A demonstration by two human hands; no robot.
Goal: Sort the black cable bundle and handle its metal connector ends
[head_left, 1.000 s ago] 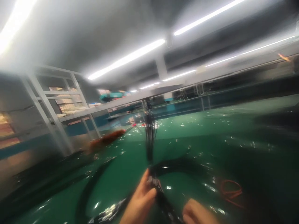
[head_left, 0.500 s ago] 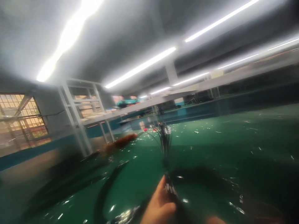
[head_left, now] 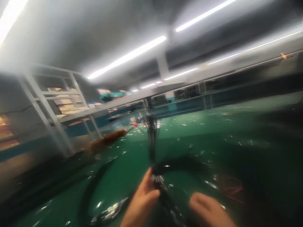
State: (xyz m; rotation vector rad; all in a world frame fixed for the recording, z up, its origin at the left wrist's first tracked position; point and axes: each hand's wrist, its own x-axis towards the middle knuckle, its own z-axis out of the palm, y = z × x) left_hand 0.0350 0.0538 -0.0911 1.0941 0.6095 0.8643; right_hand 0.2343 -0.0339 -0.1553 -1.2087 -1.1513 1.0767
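A white metal rack (head_left: 54, 104) is seen at the left. To its right a glossy green surface (head_left: 213, 138) is spread; above it, long strip lights (head_left: 127, 56) are mounted.

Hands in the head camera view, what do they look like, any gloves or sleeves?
Both are bare: no gloves, rings or watch show on the left hand or the right hand. No sleeve is in view; each runs off the bottom edge. Motion blur hides finer detail.
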